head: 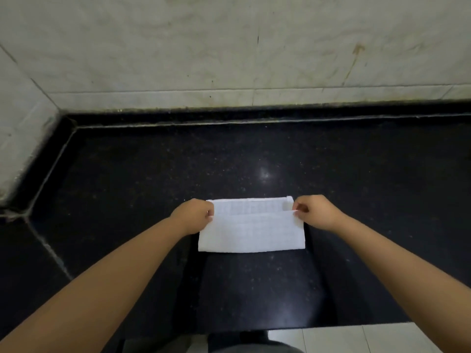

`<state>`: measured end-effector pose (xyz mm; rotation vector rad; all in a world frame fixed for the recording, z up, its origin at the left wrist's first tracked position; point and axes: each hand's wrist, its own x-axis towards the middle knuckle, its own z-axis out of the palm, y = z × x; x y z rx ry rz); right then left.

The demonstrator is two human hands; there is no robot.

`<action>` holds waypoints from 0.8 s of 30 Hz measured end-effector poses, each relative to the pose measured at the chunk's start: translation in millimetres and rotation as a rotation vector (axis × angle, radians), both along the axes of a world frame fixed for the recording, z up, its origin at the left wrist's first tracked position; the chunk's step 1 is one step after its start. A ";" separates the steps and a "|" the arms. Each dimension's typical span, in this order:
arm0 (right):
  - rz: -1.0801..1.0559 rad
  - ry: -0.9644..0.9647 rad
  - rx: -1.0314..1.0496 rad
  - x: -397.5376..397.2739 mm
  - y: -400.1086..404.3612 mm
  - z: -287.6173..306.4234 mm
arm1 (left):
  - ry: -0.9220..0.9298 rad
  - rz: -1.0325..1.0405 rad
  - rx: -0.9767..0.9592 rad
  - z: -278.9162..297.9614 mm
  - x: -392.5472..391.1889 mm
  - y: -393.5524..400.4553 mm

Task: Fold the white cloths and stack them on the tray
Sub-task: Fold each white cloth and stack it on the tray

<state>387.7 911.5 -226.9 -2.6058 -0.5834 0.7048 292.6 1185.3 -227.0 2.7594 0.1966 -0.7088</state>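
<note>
We stand at a black stone counter [356, 174] and we fold one white cloth [251, 233]. The cloth lies flat on the counter, near the front edge, about in the middle between our two arms. Our left hand [193, 212] pinches the left corner of the upper layer, and our right hand [316, 212] pinches the right corner of the same layer. The two hands are well apart, one at each end of the cloth, and both are closed on the fabric. The upper layer does not reach the far edge yet; a strip of the lower layer shows behind it.

What can go wrong from here, in our judgement: if one hand moves further than the other, the edge will lie crooked and the fold will not be even. If we let go too early, the thin fabric may spring back or wrinkle. The counter looks smooth and shiny, so the lower layer may slide when we pull, and then the edges will not match.

About containers: the tray is not in view, so we cannot say what is on it or where it stands. We see no other cloths and no other container. Behind the counter there is only a pale tiled wall [229, 47]
</note>
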 end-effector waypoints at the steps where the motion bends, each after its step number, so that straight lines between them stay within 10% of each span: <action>1: -0.033 -0.054 -0.009 4.6 2.7 -1.8 | -0.050 0.011 0.032 -0.1 7.2 0.3; 24: -0.026 -0.221 -0.251 26.4 37.7 -43.2 | -0.198 -0.268 0.429 -44.0 28.7 7.9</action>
